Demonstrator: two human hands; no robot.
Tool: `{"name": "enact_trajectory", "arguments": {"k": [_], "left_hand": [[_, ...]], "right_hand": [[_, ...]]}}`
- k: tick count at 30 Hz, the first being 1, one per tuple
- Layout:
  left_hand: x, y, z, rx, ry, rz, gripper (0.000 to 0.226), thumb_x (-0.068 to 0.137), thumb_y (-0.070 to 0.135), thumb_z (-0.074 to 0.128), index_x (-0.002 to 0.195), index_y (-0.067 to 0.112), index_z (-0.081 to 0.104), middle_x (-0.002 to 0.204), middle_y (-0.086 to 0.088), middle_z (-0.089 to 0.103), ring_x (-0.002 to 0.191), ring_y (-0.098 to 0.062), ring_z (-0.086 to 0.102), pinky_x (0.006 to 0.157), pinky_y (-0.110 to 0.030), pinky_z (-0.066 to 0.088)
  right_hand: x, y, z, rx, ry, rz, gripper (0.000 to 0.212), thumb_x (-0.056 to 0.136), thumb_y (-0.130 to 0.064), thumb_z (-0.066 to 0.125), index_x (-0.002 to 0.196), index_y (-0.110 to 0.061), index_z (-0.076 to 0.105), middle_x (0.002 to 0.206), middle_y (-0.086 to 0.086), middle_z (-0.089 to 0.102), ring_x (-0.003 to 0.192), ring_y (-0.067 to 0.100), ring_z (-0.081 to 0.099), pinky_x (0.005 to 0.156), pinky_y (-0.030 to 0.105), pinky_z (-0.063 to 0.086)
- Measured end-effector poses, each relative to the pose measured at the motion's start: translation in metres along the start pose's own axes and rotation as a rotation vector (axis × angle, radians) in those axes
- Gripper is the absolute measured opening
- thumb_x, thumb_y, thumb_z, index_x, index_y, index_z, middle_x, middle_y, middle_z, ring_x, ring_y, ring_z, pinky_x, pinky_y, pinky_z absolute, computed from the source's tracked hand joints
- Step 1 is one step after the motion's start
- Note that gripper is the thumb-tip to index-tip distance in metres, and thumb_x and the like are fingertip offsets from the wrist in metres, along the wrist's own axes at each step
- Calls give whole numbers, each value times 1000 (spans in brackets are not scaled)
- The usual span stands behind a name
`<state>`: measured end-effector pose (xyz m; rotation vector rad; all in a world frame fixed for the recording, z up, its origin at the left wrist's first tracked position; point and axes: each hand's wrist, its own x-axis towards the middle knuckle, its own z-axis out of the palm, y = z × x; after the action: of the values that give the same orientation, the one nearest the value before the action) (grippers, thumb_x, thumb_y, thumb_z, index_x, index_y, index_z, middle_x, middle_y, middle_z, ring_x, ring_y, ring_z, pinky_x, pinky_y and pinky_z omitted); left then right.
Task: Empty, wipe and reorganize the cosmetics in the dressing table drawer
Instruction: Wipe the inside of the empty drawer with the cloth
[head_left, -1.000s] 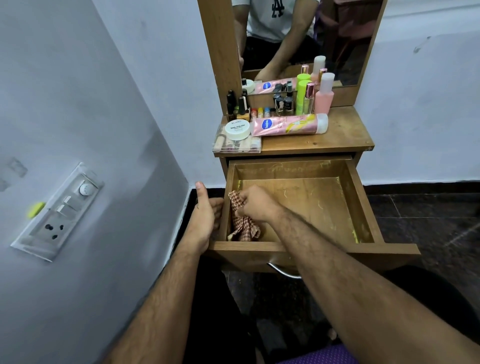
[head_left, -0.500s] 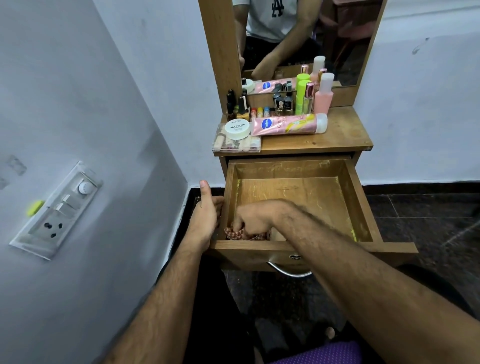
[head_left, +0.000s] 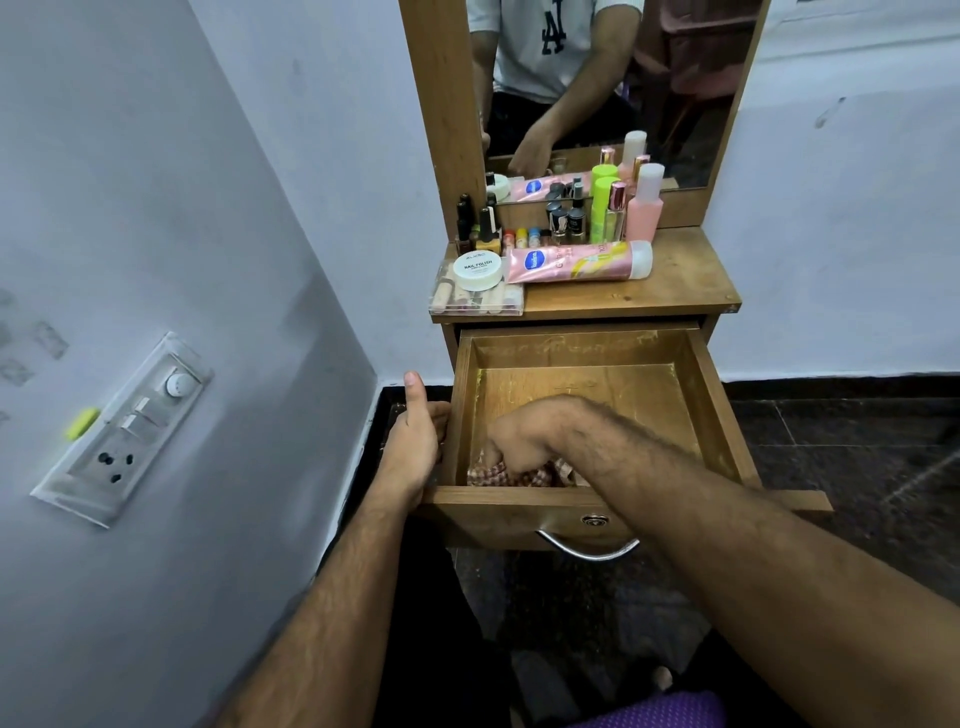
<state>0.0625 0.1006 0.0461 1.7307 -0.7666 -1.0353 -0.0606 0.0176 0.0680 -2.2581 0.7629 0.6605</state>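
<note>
We see the right hand (head_left: 519, 441) pressing a bunched cloth (head_left: 493, 475) into the drawer (head_left: 711, 395), lower centre, fingers curled on it. The left hand (head_left: 415, 441) grips the drawer's side. Cosmetics (head_left: 576, 262) crowd the desk (head_left: 675, 280); hard wiping may, we judge, jolt them off.

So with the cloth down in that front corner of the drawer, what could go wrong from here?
1. The clear box overhangs the tabletop's front edge above the open drawer; a jolt might tip it in.
2. The right hand wipes hard while only the left hand steadies the drawer; it may shift.
</note>
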Motion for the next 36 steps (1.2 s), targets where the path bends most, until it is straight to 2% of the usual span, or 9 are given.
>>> {"name": "enact_trajectory", "arguments": {"k": [4, 9, 12, 16, 19, 23, 27, 32, 36], "left_hand": [[1, -2, -2, 43, -4, 5, 109, 70, 90, 7, 125, 14, 62, 118, 1, 64, 109, -12, 55, 109, -41, 39], [0, -1, 0, 53, 20, 20, 116, 64, 95, 6, 125, 15, 64, 127, -2, 64, 113, -13, 55, 111, -46, 38], [-2, -1, -1, 35, 12, 24, 113, 63, 95, 7, 121, 17, 65, 126, -2, 65, 112, -14, 56, 111, -48, 38], [-1, -1, -2, -1, 14, -7, 112, 72, 90, 8, 132, 11, 59, 134, -5, 61, 113, -13, 54, 113, -45, 36], [2, -3, -2, -59, 60, -8, 109, 74, 90, 12, 130, 9, 59, 124, -3, 64, 111, -15, 57, 111, -46, 38], [4, -6, -3, -128, 132, -20, 120, 62, 99, 17, 127, 9, 61, 125, -6, 64, 111, -18, 59, 108, -47, 42], [6, -9, 1, -138, 208, -10, 101, 59, 99, 16, 104, 24, 67, 116, -1, 65, 114, -20, 60, 107, -49, 42], [1, -5, -2, 36, 325, 57, 92, 92, 72, 5, 132, 10, 59, 136, -12, 59, 128, -27, 50, 112, -44, 34], [-1, -5, 1, 124, 319, 81, 85, 97, 63, 4, 130, 7, 60, 133, -15, 60, 126, -30, 51, 108, -43, 34]], "right_hand": [[6, 9, 13, 163, 200, -46, 40, 91, 4, 46, 87, -28, 69, 95, -17, 63, 101, 14, 59, 97, 37, 50], [6, 19, 19, 246, 109, -37, 32, 95, -7, 59, 119, -25, 70, 124, -13, 64, 102, 4, 54, 105, 34, 38], [1, 18, 3, 225, 114, -8, 30, 93, -4, 58, 118, -15, 71, 115, -9, 65, 87, 4, 57, 89, 29, 44], [18, 30, 2, 793, 513, 190, 18, 93, -3, 55, 98, -3, 72, 100, 13, 75, 88, 24, 73, 81, 40, 60], [31, 29, 10, 1102, 694, 230, 11, 93, -1, 57, 95, -3, 67, 97, 13, 74, 85, 24, 73, 71, 37, 62], [33, 13, 26, 904, 537, 72, 23, 81, 6, 68, 89, -15, 64, 101, 10, 71, 98, 26, 68, 83, 45, 60], [22, 20, 25, 820, 415, -106, 35, 75, 11, 72, 81, -22, 64, 91, 4, 68, 90, 21, 64, 92, 47, 54], [35, 3, 25, 689, 698, -48, 24, 92, -10, 65, 110, -26, 69, 105, -6, 70, 85, 14, 67, 67, 28, 54], [61, 12, -9, 612, 905, 85, 34, 96, -14, 60, 128, -22, 65, 123, -1, 68, 105, 17, 63, 85, 25, 49]]}}
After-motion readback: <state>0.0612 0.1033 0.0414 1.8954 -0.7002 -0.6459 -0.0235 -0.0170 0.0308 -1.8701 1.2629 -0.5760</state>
